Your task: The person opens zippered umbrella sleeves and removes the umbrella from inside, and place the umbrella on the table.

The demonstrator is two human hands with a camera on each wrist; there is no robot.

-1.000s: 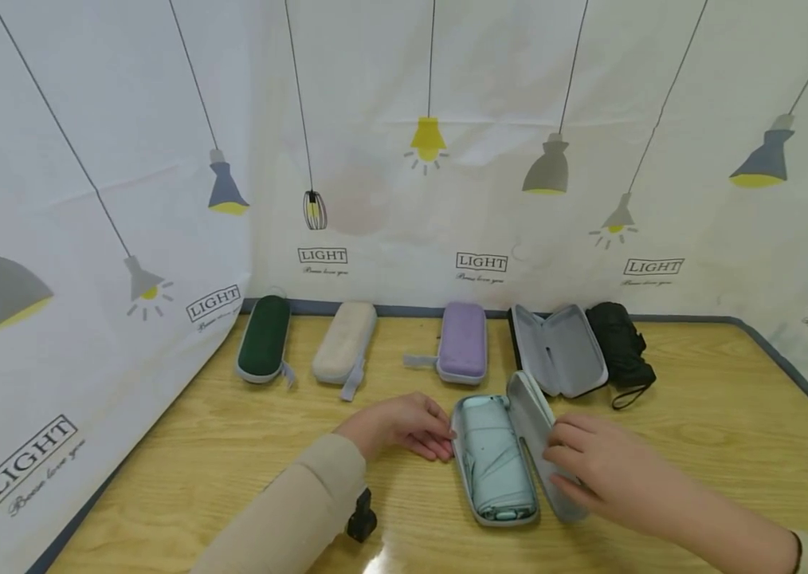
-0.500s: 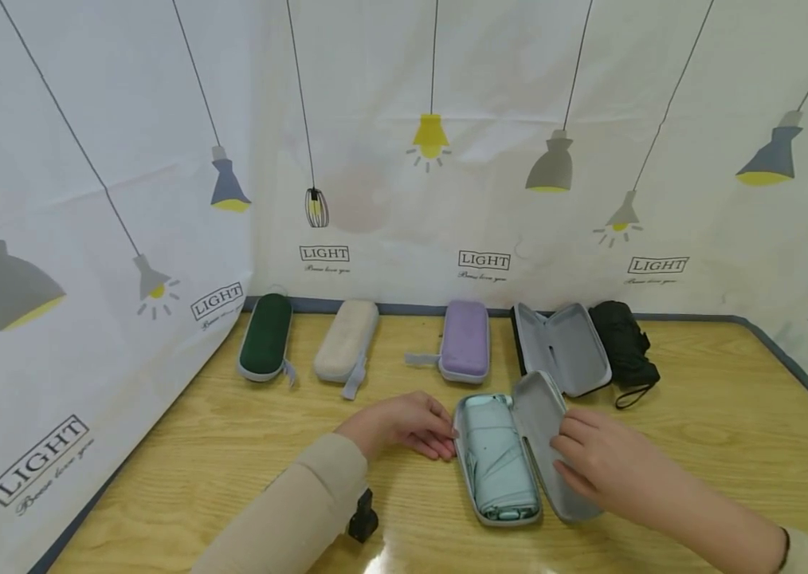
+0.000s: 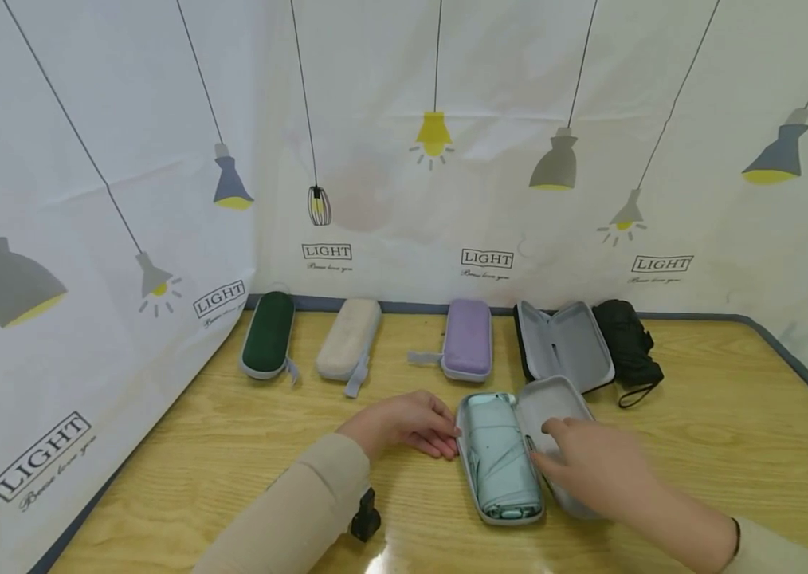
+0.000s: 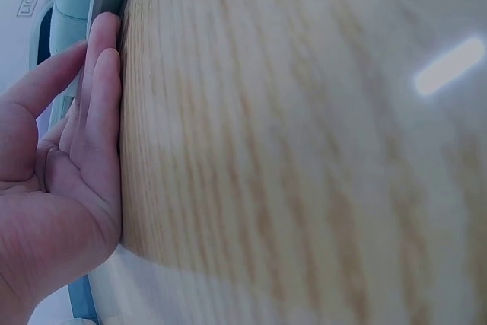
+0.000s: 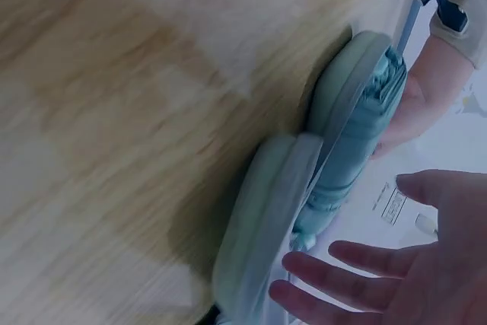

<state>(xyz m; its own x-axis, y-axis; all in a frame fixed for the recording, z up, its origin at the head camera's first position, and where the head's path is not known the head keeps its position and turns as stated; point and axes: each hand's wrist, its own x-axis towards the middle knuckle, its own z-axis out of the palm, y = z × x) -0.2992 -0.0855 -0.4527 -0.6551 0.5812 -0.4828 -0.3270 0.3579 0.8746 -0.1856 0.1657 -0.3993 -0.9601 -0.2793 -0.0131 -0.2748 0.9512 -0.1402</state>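
Note:
A mint hard zip case [image 5: 336, 93] lies unfolded at the front middle of the table, its grey-lined lid [image 3: 551, 401] flat out to the right. In its left half rests a folded light-teal umbrella [image 3: 500, 458]. My left hand [image 3: 407, 424] touches the case's left side, fingers extended; in the left wrist view this hand [image 4: 80, 135] lies edge-down on the wood. Over the lid is my right hand [image 3: 601, 462], slightly blurred. The right wrist view shows that hand [image 5: 380, 272] with fingers spread, holding nothing, and the umbrella [image 5: 346, 161] beyond.
Along the back stand a green case [image 3: 268, 331], a cream case [image 3: 349, 340] and a purple case [image 3: 467, 339], all closed. An unfolded black case [image 3: 576, 347] with grey lining sits behind the lid, beside a folded black umbrella [image 3: 626, 343]. A printed cloth hangs behind.
The mint case's lid has swung outward to the right and down. My right hand has let go of its edge and shifted left over it. My left hand stays at the case's side.

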